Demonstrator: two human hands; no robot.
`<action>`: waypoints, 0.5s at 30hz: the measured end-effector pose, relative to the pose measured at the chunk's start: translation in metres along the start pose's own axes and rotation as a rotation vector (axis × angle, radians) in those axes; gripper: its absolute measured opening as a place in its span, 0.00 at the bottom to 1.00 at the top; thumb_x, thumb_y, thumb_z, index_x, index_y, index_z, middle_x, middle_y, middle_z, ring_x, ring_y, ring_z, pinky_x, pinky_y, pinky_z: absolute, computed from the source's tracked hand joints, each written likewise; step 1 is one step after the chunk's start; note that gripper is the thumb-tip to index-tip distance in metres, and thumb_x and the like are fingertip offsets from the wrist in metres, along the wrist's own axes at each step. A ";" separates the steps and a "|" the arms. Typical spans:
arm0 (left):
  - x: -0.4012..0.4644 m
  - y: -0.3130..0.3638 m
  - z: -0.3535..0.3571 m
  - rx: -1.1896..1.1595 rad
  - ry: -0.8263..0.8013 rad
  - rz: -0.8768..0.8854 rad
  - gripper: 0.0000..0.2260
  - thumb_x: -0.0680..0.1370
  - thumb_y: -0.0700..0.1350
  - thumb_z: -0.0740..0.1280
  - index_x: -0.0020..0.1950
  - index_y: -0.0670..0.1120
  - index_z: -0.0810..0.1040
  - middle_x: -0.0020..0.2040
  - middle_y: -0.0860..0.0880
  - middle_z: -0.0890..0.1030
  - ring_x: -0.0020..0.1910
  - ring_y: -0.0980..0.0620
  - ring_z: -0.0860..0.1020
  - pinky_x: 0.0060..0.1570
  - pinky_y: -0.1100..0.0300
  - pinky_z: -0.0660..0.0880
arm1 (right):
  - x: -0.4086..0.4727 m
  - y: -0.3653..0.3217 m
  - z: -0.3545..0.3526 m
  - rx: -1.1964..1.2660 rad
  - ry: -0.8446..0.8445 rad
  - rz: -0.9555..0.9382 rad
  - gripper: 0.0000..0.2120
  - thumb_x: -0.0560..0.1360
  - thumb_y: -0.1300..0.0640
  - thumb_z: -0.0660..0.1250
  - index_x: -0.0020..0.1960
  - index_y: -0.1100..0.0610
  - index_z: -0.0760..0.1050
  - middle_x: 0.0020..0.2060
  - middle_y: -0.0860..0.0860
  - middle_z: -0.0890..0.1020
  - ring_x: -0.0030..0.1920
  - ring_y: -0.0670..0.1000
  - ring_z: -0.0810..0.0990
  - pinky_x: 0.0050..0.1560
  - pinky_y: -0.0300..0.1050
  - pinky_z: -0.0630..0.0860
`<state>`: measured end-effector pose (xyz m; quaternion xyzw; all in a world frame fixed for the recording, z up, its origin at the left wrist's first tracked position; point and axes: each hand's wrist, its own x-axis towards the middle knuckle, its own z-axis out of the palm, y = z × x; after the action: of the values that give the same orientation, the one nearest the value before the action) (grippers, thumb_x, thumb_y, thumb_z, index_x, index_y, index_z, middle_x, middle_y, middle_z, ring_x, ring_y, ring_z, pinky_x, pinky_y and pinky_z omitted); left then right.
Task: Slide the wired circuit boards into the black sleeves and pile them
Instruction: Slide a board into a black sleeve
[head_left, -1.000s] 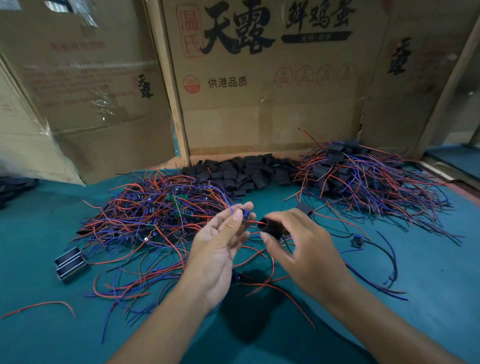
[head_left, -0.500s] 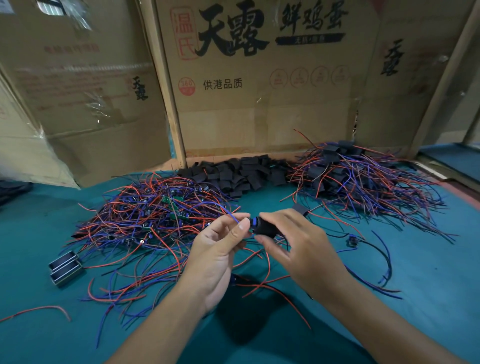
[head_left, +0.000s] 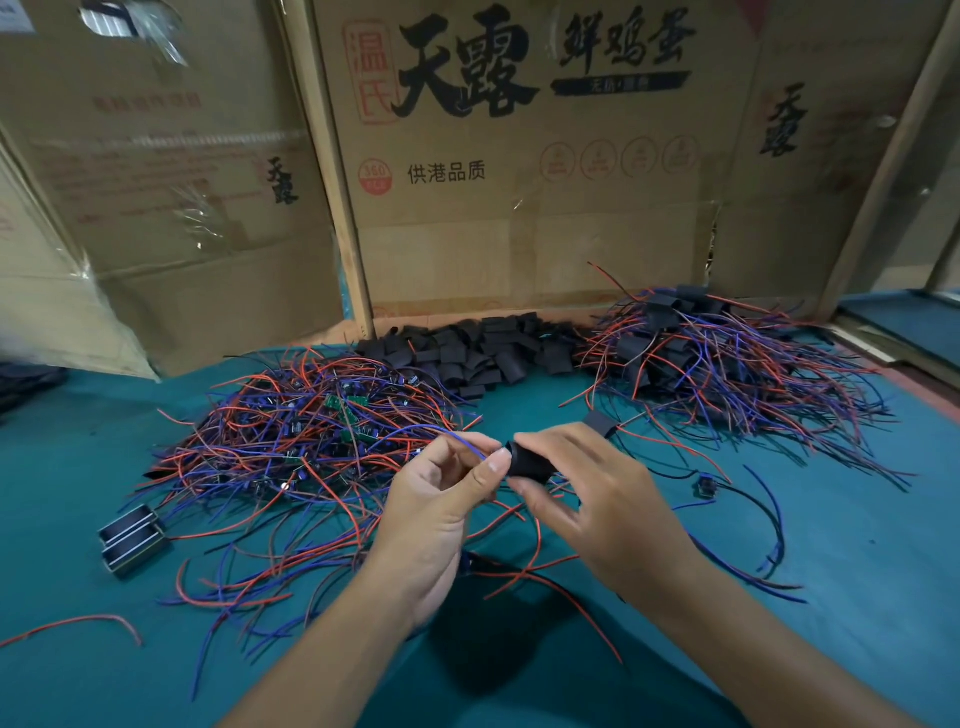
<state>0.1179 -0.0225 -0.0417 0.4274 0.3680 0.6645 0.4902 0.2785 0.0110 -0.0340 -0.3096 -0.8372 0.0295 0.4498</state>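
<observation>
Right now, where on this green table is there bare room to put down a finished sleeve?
Bare green table lies at the near right, bordered by the right hand and the loose black lead. A smaller bare strip sits at the far left, beyond the metal blocks. It is crowded at the unsleeved wire pile, empty sleeves and finished pile.

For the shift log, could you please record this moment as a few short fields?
left hand: pinches a blue wire beside the sleeve's mouth
right hand: grips a black sleeve
unsleeved boards pile: on the left of the green table
empty sleeves heap: at the back, centre
finished pile: back right
metal parts: near the left edge
</observation>
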 end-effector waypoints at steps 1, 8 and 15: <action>0.000 0.000 0.000 0.038 0.010 0.023 0.05 0.71 0.47 0.75 0.44 0.48 0.83 0.39 0.49 0.79 0.39 0.55 0.74 0.43 0.64 0.73 | 0.000 0.000 0.000 0.001 0.005 0.006 0.16 0.77 0.50 0.63 0.58 0.59 0.79 0.48 0.51 0.80 0.47 0.53 0.80 0.44 0.50 0.77; 0.001 -0.001 0.000 0.114 0.041 0.073 0.09 0.68 0.52 0.75 0.43 0.47 0.84 0.39 0.47 0.80 0.38 0.53 0.75 0.43 0.64 0.75 | 0.000 0.001 0.000 0.031 0.016 0.000 0.16 0.77 0.50 0.64 0.58 0.59 0.79 0.48 0.51 0.80 0.47 0.50 0.80 0.47 0.47 0.76; 0.001 -0.001 0.002 0.083 0.077 0.043 0.06 0.68 0.46 0.79 0.39 0.45 0.85 0.34 0.47 0.79 0.35 0.53 0.75 0.38 0.63 0.74 | -0.001 0.002 0.004 0.047 0.033 -0.016 0.15 0.78 0.51 0.64 0.58 0.59 0.79 0.48 0.50 0.81 0.46 0.50 0.80 0.45 0.49 0.77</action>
<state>0.1199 -0.0212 -0.0413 0.4293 0.4046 0.6750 0.4431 0.2770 0.0126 -0.0377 -0.2926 -0.8311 0.0406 0.4711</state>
